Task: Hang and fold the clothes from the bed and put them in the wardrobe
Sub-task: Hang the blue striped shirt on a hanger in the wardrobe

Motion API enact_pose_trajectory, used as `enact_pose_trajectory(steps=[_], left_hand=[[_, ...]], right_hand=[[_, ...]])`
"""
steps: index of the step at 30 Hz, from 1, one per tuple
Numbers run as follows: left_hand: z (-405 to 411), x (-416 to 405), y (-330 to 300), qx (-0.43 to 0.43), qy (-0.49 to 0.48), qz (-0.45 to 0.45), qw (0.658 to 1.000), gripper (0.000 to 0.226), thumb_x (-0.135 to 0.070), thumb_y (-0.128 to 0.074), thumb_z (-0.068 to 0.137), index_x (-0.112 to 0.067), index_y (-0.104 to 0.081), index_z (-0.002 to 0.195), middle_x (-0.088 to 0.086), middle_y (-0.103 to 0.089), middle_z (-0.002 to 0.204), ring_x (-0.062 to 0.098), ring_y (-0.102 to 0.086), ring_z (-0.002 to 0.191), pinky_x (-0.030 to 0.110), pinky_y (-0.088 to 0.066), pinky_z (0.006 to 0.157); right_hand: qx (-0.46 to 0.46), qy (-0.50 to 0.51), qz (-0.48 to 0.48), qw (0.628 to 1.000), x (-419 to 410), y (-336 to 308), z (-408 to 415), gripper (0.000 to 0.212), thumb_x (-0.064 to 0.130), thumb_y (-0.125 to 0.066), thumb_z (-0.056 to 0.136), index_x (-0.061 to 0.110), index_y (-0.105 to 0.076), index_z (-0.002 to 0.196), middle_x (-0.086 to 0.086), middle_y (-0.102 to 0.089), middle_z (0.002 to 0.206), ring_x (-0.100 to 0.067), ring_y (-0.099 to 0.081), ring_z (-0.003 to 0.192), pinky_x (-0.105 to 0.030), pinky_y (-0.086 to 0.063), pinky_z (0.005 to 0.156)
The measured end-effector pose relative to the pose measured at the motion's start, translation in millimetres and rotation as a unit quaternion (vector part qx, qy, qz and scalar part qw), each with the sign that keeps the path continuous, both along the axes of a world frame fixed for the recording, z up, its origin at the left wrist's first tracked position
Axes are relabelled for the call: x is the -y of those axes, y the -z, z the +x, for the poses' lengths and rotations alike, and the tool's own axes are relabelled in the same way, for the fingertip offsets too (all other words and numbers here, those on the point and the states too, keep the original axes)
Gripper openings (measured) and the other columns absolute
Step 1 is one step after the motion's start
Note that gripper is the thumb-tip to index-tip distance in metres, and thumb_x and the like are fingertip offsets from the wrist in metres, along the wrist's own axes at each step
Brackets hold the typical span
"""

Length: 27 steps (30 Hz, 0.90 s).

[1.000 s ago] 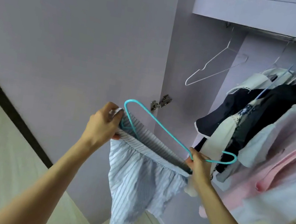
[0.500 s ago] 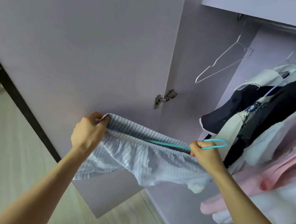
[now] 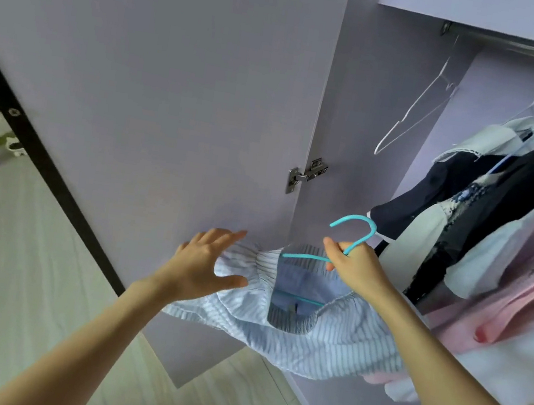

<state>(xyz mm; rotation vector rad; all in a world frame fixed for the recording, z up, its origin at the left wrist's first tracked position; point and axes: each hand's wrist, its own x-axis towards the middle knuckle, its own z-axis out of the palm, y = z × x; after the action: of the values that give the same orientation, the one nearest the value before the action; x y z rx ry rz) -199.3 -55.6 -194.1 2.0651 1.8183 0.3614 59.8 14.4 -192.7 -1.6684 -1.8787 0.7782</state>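
Far left: pale floor (image 3: 6,267) and a black frame edge (image 3: 41,148) running diagonally. Next, the open lilac wardrobe door (image 3: 172,84), metal hinge (image 3: 306,173) on its inner edge.

Left hand (image 3: 204,267): fingers spread and straight, thumb out, lying against the gathered waistband edge of the striped blue shorts (image 3: 300,339); nothing clasped in it.

Shorts hang in front of the door's lower corner, between the two hands, waistband opening facing up, a teal bar visible inside it.

Right hand (image 3: 353,267): fingers curled round the neck of the teal hanger (image 3: 354,236), hook rising above the knuckles, tip pointing left. Hanger carries the shorts.

Right of that, inside the wardrobe: an empty white hanger (image 3: 417,117) on the rail (image 3: 524,46); then dark, white and pink garments (image 3: 498,219) hung close together.
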Motion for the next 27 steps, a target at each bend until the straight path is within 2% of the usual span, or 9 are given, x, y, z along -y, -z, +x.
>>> enact_pose_trajectory(steps=[3, 5, 8, 12, 14, 15, 17, 21, 27], left_hand=[[19.3, -2.0, 9.4, -0.073, 0.052, 0.078, 0.993, 0.066, -0.052, -0.055, 0.086, -0.031, -0.031, 0.143, -0.008, -0.040, 0.142, 0.017, -0.038, 0.129, 0.031, -0.023, 0.107], [30.5, -8.2, 5.7, -0.065, 0.055, 0.153, 0.985, 0.042, -0.041, -0.049, 0.093, -0.021, -0.049, 0.130, -0.003, -0.058, 0.126, 0.023, -0.056, 0.109, 0.032, -0.035, 0.096], [28.7, -15.4, 2.6, -0.001, 0.019, 0.185, 0.983, 0.024, -0.028, -0.050, 0.095, -0.012, -0.061, 0.108, 0.005, -0.069, 0.098, 0.032, -0.063, 0.082, 0.029, -0.041, 0.069], [11.1, -18.1, 15.0, 0.066, -0.038, 0.118, 0.990, 0.019, -0.026, -0.051, 0.094, -0.013, -0.060, 0.105, 0.003, -0.060, 0.076, 0.035, -0.057, 0.078, 0.031, -0.037, 0.060], [7.8, -22.9, 21.6, 0.071, -0.034, 0.099, 0.992, 0.018, -0.025, -0.052, 0.094, -0.014, -0.060, 0.105, 0.006, -0.061, 0.076, 0.036, -0.057, 0.078, 0.031, -0.036, 0.060], [7.2, -26.6, 23.5, 0.073, -0.033, 0.090, 0.993, 0.018, -0.025, -0.052, 0.094, -0.014, -0.060, 0.105, 0.008, -0.064, 0.080, 0.038, -0.058, 0.080, 0.033, -0.038, 0.062], [11.6, -37.8, 25.7, 0.080, -0.021, 0.067, 0.994, 0.018, -0.025, -0.052, 0.094, -0.012, -0.060, 0.105, 0.012, -0.066, 0.085, 0.040, -0.058, 0.084, 0.036, -0.042, 0.067], [29.1, -66.3, 23.5, 0.065, -0.012, 0.013, 0.998, 0.019, -0.029, -0.053, 0.093, -0.013, -0.062, 0.100, 0.012, -0.066, 0.097, 0.038, -0.057, 0.093, 0.037, -0.044, 0.075], [70.6, -107.4, -8.7, 0.025, 0.087, 0.043, 0.995, 0.033, -0.021, -0.050, 0.093, -0.020, -0.057, 0.125, 0.010, -0.056, 0.129, 0.031, -0.053, 0.117, 0.039, -0.042, 0.098]], right_hand=[[-0.048, -0.019, 0.009, 0.999, 7.6, -7.5, -9.3, 0.047, 0.031, -0.053, 0.092, 0.013, -0.055, 0.048, 0.009, -0.055, 0.043, 0.000, -0.043, 0.036, -0.011, -0.033, 0.043], [-0.077, -0.039, 0.020, 0.996, 12.2, -13.7, -13.5, 0.045, 0.030, -0.057, 0.089, 0.006, -0.054, 0.052, 0.009, -0.056, 0.044, 0.000, -0.044, 0.039, -0.008, -0.034, 0.047], [-0.148, -0.101, 0.032, 0.983, 18.5, -19.4, -0.3, 0.009, 0.024, -0.063, 0.087, 0.018, -0.067, 0.082, 0.001, -0.067, 0.081, -0.001, -0.060, 0.073, -0.006, -0.040, 0.073], [0.039, -0.090, 0.014, 0.995, 26.1, -3.4, 48.9, 0.045, 0.023, -0.061, 0.088, 0.024, -0.047, 0.131, 0.012, -0.047, 0.125, -0.005, -0.045, 0.116, -0.019, -0.032, 0.099], [0.130, -0.066, -0.030, 0.989, 30.0, 3.1, 66.5, 0.034, 0.022, -0.054, 0.090, 0.028, -0.050, 0.124, 0.011, -0.051, 0.120, -0.012, -0.049, 0.112, -0.027, -0.038, 0.096], [0.169, -0.060, -0.053, 0.982, 31.8, 5.1, 72.7, 0.019, 0.020, -0.050, 0.092, 0.033, -0.055, 0.105, 0.010, -0.055, 0.106, -0.016, -0.053, 0.101, -0.027, -0.041, 0.086], [0.229, -0.055, -0.066, 0.970, 37.4, 2.4, 81.7, 0.029, 0.020, -0.045, 0.094, 0.032, -0.036, 0.070, 0.012, -0.045, 0.071, -0.016, -0.047, 0.071, -0.023, -0.033, 0.061], [0.212, -0.045, -0.089, 0.972, 48.4, -17.3, 90.4, 0.035, 0.021, -0.044, 0.096, 0.019, -0.027, 0.066, 0.002, -0.034, 0.061, -0.013, -0.031, 0.060, -0.030, -0.030, 0.060], [0.227, 0.024, -0.128, 0.965, 62.7, -58.4, 91.7, 0.032, 0.018, -0.045, 0.092, 0.014, -0.032, 0.063, 0.001, -0.035, 0.064, -0.012, -0.032, 0.060, -0.028, -0.025, 0.054]])
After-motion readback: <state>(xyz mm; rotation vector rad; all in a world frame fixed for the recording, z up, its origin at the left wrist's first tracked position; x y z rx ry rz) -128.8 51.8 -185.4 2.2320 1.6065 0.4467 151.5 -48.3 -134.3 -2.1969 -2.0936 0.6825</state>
